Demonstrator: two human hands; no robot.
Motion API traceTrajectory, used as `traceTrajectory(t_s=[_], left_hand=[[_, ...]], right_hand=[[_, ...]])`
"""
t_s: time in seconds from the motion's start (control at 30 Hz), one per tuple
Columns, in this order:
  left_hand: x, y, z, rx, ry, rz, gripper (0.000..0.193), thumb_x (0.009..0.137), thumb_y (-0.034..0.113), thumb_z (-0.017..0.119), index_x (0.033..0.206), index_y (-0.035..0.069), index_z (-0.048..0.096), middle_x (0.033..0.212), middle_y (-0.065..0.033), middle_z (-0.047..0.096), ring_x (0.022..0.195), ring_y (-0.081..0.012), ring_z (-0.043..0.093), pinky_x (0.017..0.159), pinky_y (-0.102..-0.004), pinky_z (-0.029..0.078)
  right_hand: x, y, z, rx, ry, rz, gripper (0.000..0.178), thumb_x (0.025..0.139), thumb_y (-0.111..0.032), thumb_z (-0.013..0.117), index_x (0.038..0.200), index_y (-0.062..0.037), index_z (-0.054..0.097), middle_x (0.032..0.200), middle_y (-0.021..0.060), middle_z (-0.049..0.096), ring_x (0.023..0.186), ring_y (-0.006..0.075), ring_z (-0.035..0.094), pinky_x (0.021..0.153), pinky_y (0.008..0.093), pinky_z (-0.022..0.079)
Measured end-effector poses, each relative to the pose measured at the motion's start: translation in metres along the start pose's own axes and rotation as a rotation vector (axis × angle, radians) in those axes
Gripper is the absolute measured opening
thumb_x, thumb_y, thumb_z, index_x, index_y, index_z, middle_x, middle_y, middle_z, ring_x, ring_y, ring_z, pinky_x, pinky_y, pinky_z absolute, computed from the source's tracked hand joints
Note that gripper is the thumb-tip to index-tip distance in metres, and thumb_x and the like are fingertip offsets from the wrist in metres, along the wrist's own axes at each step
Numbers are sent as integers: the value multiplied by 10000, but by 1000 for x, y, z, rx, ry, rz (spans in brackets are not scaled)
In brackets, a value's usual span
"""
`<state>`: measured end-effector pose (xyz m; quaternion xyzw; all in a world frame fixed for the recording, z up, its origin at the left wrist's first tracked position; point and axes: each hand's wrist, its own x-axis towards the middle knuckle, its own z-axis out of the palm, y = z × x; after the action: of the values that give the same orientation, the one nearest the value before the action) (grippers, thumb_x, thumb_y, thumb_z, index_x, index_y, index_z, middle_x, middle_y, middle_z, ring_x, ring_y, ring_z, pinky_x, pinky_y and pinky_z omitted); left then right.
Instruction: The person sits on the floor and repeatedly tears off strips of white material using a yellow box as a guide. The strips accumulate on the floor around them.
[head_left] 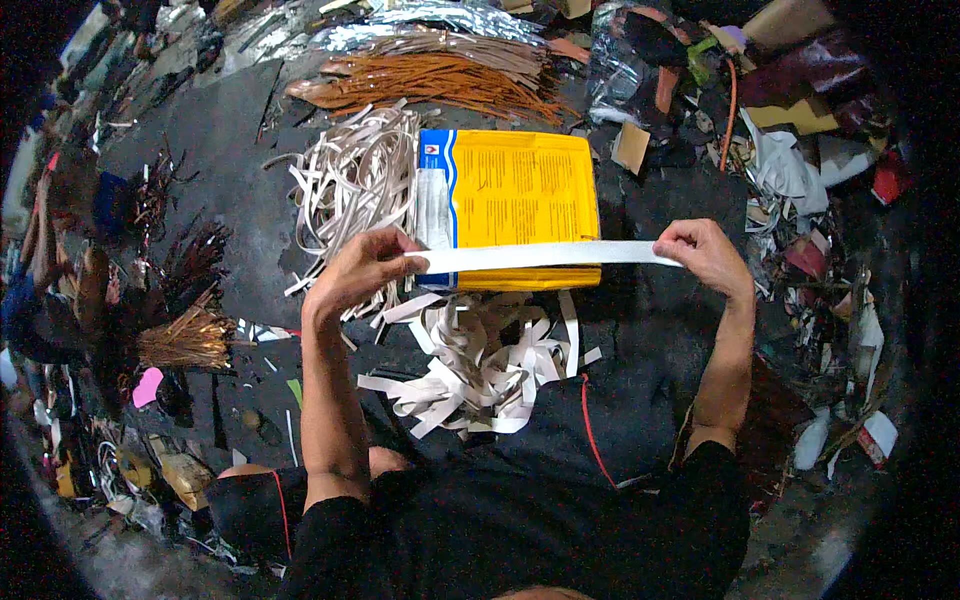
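Holding a white strip (545,256) taut: left hand (362,268) pinches its 9 o'clock end, right hand (706,252) pinches the 3 o'clock end, over a yellow box (520,190). Strip looks light, thin, floppy, prob. tears easily; grip ends only. Cut strips (480,360) pile at 6, more (350,180) at 10. Dark mat (650,330) open toward 4.

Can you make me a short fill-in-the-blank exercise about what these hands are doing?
1. The left hand and right hand stretch one white ____ between them.
2. Beneath it lies a flat ____ box with a blue edge.
3. The pile of orange-brown strips lies ____ the box.

Missing words: strip; yellow; beyond
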<state>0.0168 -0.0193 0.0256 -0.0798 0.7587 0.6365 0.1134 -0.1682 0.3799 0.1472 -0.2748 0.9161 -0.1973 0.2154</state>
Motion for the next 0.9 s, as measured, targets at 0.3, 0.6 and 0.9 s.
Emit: traceTrajectory(t_s=[0.3, 0.6, 0.9], left_hand=[[26, -17, 22, -199, 487, 65, 200, 855, 121, 706, 993, -3, 631, 794, -18, 634, 707, -70, 555, 635, -222, 448], [41, -31, 31, -191, 639, 214, 134, 887, 110, 668, 946, -9, 658, 816, -36, 662, 729, -83, 585, 657, -230, 469], [43, -40, 41, -231, 690, 123, 208, 904, 187, 666, 911, -19, 643, 782, -26, 651, 703, -67, 563, 635, -226, 453]], right_hand=[[65, -22, 39, -311, 362, -277, 251, 826, -281, 673, 872, -36, 696, 866, 140, 661, 852, 308, 638, 791, 389, 501], [148, -128, 179, 181, 177, -767, 182, 870, -124, 610, 1015, -15, 623, 942, 157, 630, 902, 332, 615, 829, 396, 496], [151, -120, 186, 269, 217, -814, 156, 841, -28, 637, 994, -25, 662, 904, 121, 631, 840, 290, 632, 746, 352, 512]])
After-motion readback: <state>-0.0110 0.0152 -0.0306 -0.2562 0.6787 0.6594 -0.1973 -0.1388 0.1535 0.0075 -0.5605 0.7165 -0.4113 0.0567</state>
